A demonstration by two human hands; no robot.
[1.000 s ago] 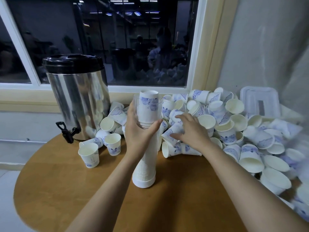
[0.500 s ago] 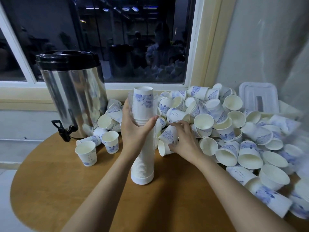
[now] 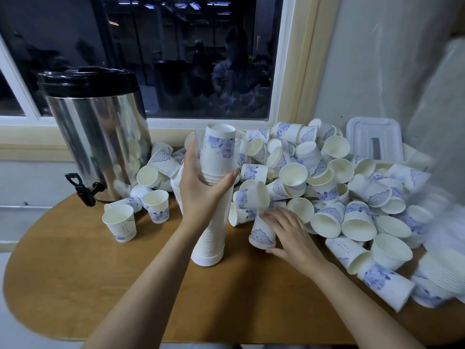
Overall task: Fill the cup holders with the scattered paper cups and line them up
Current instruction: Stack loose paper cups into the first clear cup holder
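Wrapping your left fingers (image 3: 189,161) round the cup holder (image 3: 210,244) steadies it while right fingers (image 3: 271,217) clasp a paper cup (image 3: 261,235) beside it.

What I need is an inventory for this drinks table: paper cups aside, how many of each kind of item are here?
Steel drink dispenser: 1
Clear cup holder, gripped by the left hand: 1
White plastic lid: 1
Total: 3
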